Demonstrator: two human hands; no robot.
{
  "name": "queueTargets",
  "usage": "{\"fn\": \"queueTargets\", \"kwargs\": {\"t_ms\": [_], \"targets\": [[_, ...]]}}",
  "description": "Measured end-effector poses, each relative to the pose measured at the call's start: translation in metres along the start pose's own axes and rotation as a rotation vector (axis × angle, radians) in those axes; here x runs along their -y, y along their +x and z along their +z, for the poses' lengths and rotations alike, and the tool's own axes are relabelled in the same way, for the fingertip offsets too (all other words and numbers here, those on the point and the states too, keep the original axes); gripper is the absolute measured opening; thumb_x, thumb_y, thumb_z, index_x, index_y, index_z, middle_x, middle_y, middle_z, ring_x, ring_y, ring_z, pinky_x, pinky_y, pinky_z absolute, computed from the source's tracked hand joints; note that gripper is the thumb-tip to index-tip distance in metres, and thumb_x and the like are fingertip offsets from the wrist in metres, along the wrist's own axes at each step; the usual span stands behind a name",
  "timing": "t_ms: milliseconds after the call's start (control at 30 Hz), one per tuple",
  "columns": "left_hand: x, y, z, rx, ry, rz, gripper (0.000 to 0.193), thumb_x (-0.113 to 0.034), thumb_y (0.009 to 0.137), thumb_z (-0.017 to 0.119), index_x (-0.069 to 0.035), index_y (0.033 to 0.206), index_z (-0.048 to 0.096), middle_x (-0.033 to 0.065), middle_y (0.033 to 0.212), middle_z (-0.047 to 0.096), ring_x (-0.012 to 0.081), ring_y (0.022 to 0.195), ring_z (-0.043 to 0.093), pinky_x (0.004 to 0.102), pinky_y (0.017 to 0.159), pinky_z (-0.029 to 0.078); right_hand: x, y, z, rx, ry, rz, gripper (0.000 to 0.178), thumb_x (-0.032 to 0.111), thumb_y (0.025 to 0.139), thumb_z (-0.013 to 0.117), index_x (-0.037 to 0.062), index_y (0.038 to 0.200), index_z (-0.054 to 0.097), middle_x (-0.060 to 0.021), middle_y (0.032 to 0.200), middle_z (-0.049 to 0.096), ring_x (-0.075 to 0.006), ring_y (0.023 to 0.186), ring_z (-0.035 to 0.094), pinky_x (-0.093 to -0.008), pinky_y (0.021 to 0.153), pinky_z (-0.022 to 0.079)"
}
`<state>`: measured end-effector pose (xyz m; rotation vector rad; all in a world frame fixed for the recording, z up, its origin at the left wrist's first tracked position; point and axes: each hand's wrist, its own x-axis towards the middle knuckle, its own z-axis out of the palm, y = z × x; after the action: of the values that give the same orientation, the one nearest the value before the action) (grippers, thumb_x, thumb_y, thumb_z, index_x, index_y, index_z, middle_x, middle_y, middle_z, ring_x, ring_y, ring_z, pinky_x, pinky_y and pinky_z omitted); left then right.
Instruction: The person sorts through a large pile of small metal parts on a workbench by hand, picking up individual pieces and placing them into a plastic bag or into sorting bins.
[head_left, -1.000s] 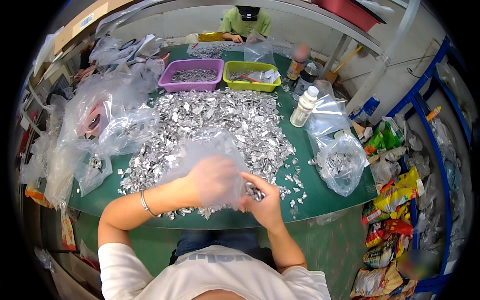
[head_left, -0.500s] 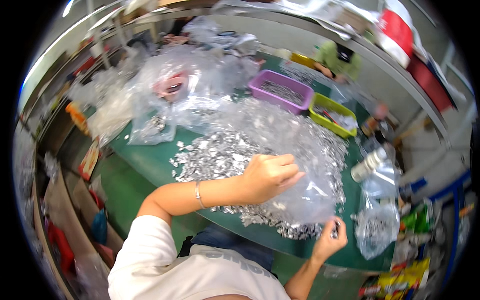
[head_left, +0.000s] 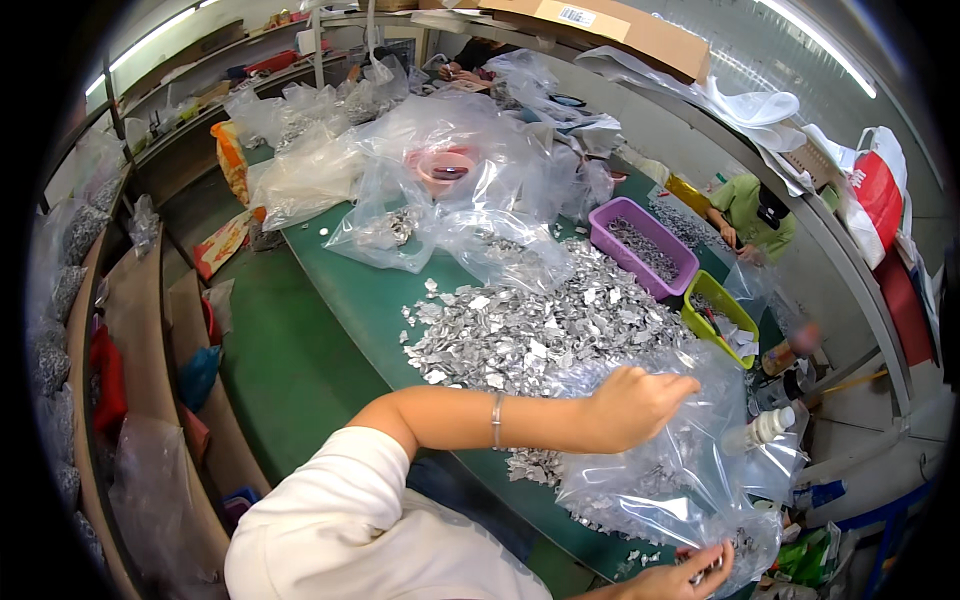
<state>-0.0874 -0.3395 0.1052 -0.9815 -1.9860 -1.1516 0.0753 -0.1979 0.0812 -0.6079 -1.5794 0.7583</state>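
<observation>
Veiling some silver pieces (head_left: 530,330): a clear bag (head_left: 640,490); beyond, purple bin (head_left: 622,264).

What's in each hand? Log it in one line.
Left hand: grips clear bag | right hand: holds silver pieces | green table: bears metal heap

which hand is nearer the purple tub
Left. The left hand is over the metal pieces, short of the purple tub; the right hand is farther, near the picture's bottom edge.

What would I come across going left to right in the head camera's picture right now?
Red bundle, blue bundle, pink container, silver bracelet, left hand, white-capped bottle, red-and-white bag.
</observation>
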Motion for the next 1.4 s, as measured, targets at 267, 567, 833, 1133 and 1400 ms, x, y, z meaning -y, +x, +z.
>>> {"fn": "queueTargets", "kwargs": {"t_ms": [267,567,833,1133,1400], "targets": [[-0.011,0.008,-0.005,-0.125,-0.042,0.139,0.027,-0.002,0.072,0.063,-0.002,0.099,0.061,0.0079,0.063,0.062,0.0197,0.045,0.058,0.0309,0.037,0.044,0.040,0.021,-0.029,0.307,0.641,-0.109,0.020,0.008,0.086,0.055,-0.0051,0.101,0.056,-0.0146,0.072,0.058,-0.0228,0.060,0.055,-0.0289,0.054,0.045],[-0.031,0.026,-0.048,-0.102,0.035,0.213,0.030,-0.005,0.068,0.063,0.000,0.097,0.059,0.0058,0.057,0.056,0.0210,0.044,0.056,0.0316,0.036,0.042,0.066,0.002,0.062,1.064,-0.120,-0.417,0.020,0.014,0.082,0.058,-0.0064,0.084,0.057,-0.0188,0.058,0.052,-0.0361,0.051,0.050,-0.0411,0.049,0.038],[-0.034,0.014,-0.110,0.014,0.268,0.183,0.029,-0.005,0.067,0.059,0.000,0.094,0.055,0.0047,0.059,0.053,0.0218,0.048,0.058,0.0322,0.037,0.041,0.097,0.030,0.137,1.304,-0.149,-0.467,0.024,0.018,0.079,0.063,-0.0054,0.081,0.060,-0.0191,0.062,0.057,-0.0325,0.061,0.059,-0.0416,0.055,0.043],[-0.017,0.001,-0.101,-0.108,-0.078,0.158,0.031,0.001,0.074,0.061,-0.004,0.104,0.057,0.0095,0.065,0.059,0.0234,0.048,0.058,0.0316,0.041,0.044,0.110,-0.011,0.245,1.526,1.067,1.382,0.037,0.036,0.085,0.063,0.0078,0.103,0.047,-0.0064,0.083,0.055,-0.0154,0.065,0.055,-0.0312,0.069,0.051],[0.013,0.055,-0.117,-0.313,-0.429,-0.119,0.025,-0.007,0.087,0.055,0.000,0.111,0.060,0.0077,0.078,0.066,0.0043,0.059,0.054,0.0216,0.051,0.044,0.085,0.001,0.244,1.344,0.565,-0.417,0.052,0.010,0.084,0.060,0.0099,0.131,0.037,-0.0121,0.119,0.055,-0.0265,0.088,0.057,-0.0304,0.078,0.047]]}}
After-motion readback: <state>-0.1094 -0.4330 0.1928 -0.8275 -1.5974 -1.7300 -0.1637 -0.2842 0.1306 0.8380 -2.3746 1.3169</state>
